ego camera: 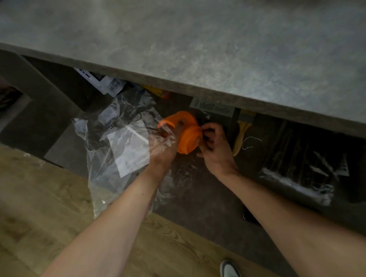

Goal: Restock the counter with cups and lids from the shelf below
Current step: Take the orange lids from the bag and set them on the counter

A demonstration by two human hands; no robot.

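A curved stack of orange lids point(184, 125) lies on the dark shelf point(202, 197) under the grey counter point(214, 40). A clear plastic bag point(122, 142) is partly around the stack. My left hand point(163, 152) reaches into the bag and grips the stack from the left. My right hand point(214, 145) is closed on the stack's right end. No cups are visible.
Clear wrapped packs point(304, 173) lie on the shelf at the right. A labelled white packet point(106, 83) and a yellow item point(240, 134) sit further back. The counter's edge point(174, 85) overhangs the shelf. Wooden floor point(53, 210) and my shoe point(231, 272) are below.
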